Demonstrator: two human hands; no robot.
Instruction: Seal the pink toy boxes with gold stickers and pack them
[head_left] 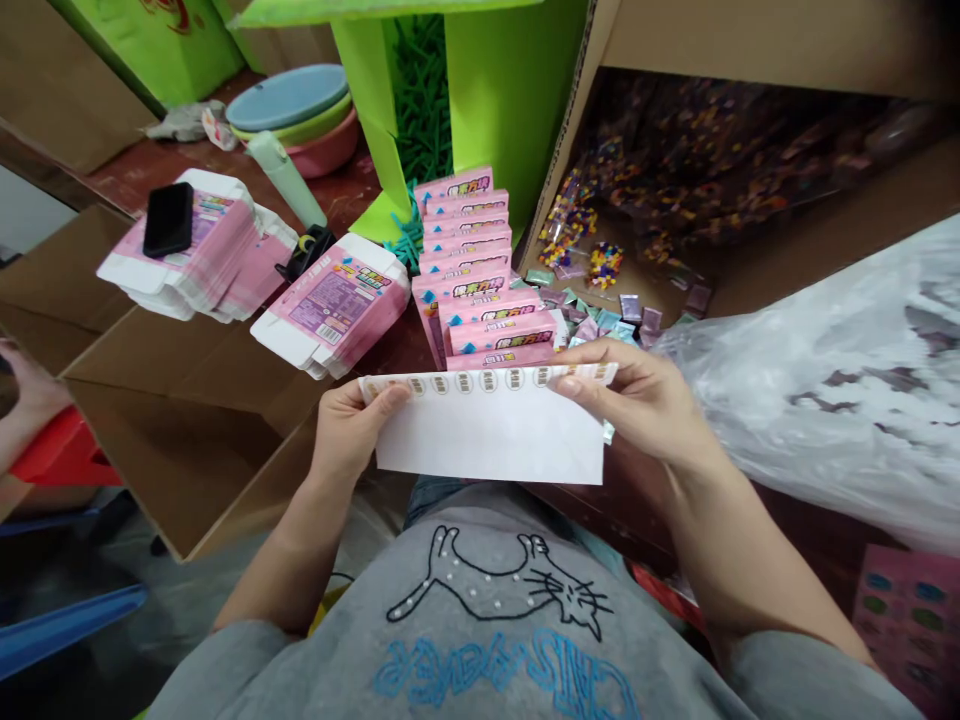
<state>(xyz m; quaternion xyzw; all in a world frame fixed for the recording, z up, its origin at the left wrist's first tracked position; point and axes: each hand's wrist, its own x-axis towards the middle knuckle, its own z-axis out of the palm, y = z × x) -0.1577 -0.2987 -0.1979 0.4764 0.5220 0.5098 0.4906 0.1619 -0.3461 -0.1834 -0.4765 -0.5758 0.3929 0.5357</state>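
Note:
Both hands stretch a white sheet (491, 440) between them, its top edge folded over and showing a row of round stickers. My left hand (349, 425) pinches the left end between thumb and fingers. At the right end, my right hand (637, 395) pinches the folded edge, thumb in front. Just beyond the sheet stands a row of pink boxes (465, 265), with printed edges up. A stack of flattened pink boxes (337, 300) lies left of the row, and another pile (217, 245) sits farther left under a black phone (169, 220).
Small colourful packets (600, 315) spill from a large cardboard box (750, 250) at right, beside clear plastic wrap (847, 390). Behind are a green container (510, 110), basins (289, 100) and a pale green bottle (285, 180). An open carton (187, 430) and another person's hand (34, 395) are left.

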